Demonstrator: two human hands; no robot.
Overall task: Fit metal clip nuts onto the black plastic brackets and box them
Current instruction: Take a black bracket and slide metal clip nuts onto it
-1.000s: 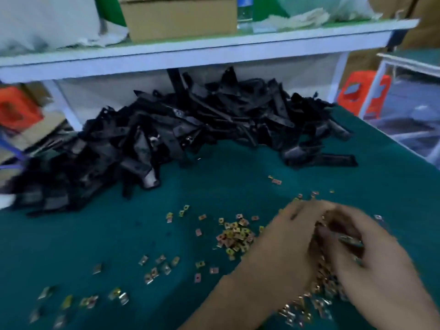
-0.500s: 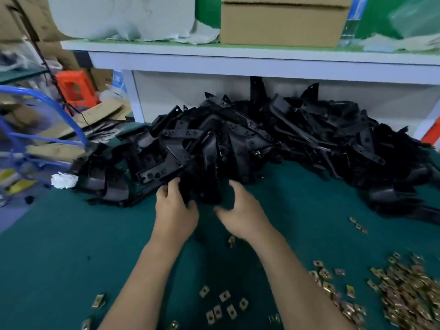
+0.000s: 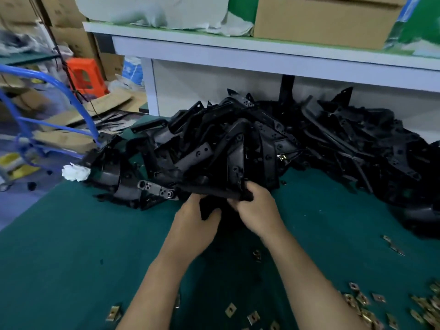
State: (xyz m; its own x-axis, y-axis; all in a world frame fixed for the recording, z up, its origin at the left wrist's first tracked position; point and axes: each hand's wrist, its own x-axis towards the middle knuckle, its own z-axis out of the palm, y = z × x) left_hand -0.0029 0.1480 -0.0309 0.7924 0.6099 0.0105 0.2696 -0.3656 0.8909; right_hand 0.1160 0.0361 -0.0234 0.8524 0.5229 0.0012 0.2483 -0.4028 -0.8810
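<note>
Plainly, two hands are working at the near edge of one big heap of black plastic brackets (image 3: 333, 144), far too many and too tangled to count. The heap is lying across the back of the green table mat (image 3: 59, 246), under a white shelf (image 3: 238, 55).

The left hand (image 3: 197, 220) and the right hand (image 3: 259, 210) are both gripping one black bracket (image 3: 214, 192) where it is touching the front of the heap. The left thumb is curling over a dark lower part of it. The right fingers (image 3: 252, 189) are wrapping round its right end. How many pieces are sitting inside the two grips I cannot tell, since everything there is black on black.

Brass-coloured clip nuts (image 3: 357, 298) are lying loose on the mat. One dense scatter is sitting at the lower right, a few singles are lying between the forearms, and one nut (image 3: 113, 313) is lying alone to the left.

One cardboard box (image 3: 321, 20) is standing on the shelf. One white crumpled wad (image 3: 75, 172) is sitting at the heap's left end, and one orange stool (image 3: 83, 76) is standing beyond the table.
</note>
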